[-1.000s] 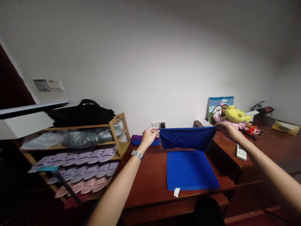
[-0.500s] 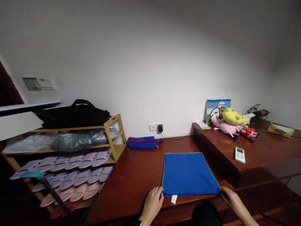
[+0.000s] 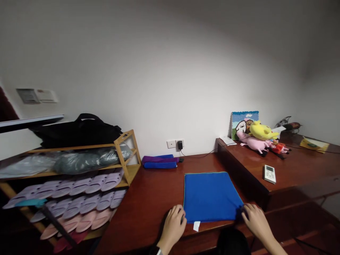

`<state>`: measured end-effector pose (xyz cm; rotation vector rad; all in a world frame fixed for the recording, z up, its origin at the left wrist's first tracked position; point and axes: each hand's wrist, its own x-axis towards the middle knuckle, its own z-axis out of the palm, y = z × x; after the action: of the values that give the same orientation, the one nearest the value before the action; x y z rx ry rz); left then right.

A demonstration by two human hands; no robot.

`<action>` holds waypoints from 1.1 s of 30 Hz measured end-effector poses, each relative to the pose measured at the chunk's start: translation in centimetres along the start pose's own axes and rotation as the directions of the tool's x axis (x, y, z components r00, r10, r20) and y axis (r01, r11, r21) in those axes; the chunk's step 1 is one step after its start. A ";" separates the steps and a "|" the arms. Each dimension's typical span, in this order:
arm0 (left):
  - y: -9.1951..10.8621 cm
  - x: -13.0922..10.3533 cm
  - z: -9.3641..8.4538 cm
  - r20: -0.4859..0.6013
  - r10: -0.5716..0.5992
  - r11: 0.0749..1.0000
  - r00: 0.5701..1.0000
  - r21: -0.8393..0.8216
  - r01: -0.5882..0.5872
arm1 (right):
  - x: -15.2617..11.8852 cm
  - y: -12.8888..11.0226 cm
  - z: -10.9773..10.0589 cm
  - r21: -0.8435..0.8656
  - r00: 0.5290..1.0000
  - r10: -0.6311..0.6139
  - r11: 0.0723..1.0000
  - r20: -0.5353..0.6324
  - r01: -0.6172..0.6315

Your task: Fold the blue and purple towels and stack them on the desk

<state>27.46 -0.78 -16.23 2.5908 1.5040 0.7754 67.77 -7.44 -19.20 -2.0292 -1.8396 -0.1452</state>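
Just right of centre in the lower frame, a blue cloth [image 3: 211,196] lies flat on the tabletop [image 3: 148,198], white tag [image 3: 196,226] at its lower edge. The left hand [image 3: 174,225] and right hand [image 3: 253,217] meet its lower corners; whether their fingers pinch it cannot be told.

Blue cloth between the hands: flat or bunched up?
Flat: the blue cloth lies on the table, edges nearly straight, left hand and right hand at its near corners.

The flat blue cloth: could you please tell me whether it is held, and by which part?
The left hand and right hand are at the near corners of the cloth; whether they grip it cannot be told.
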 end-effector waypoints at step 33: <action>-29.4 -2.7 -2.0 -0.021 -0.265 0.877 0.964 0.411 0.250 | 17.2 -13.9 13.3 -0.110 0.950 0.145 0.987 0.276 -0.119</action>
<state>1.89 12.10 -23.85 2.5561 2.1457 0.4154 53.99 14.16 -22.53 -2.3325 -1.8814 0.1070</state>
